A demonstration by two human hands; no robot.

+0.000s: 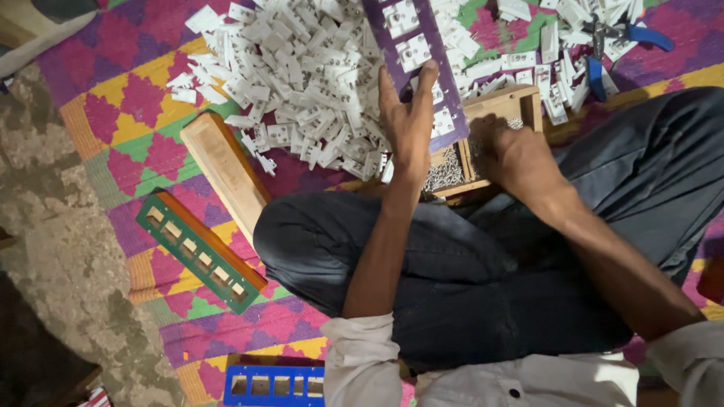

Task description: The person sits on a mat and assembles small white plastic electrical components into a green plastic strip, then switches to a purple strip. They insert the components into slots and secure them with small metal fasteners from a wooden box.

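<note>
Head view, looking down: left hand (407, 124) spread flat, fingers steadying a purple slotted strip (413, 56) set with white plastic parts, beside the white parts pile (302, 75). Right hand (513, 154) curled into a small wooden box (483, 139) of metal screws (445, 173); pinch not discernible.

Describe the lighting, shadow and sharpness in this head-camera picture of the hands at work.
Head view: light is bright on the pile of white plastic parts, dim toward the lower left floor; the right hand sits in shadow over the wooden tray; the left hand on the purple strip is fairly sharp; edges look slightly soft.
</note>
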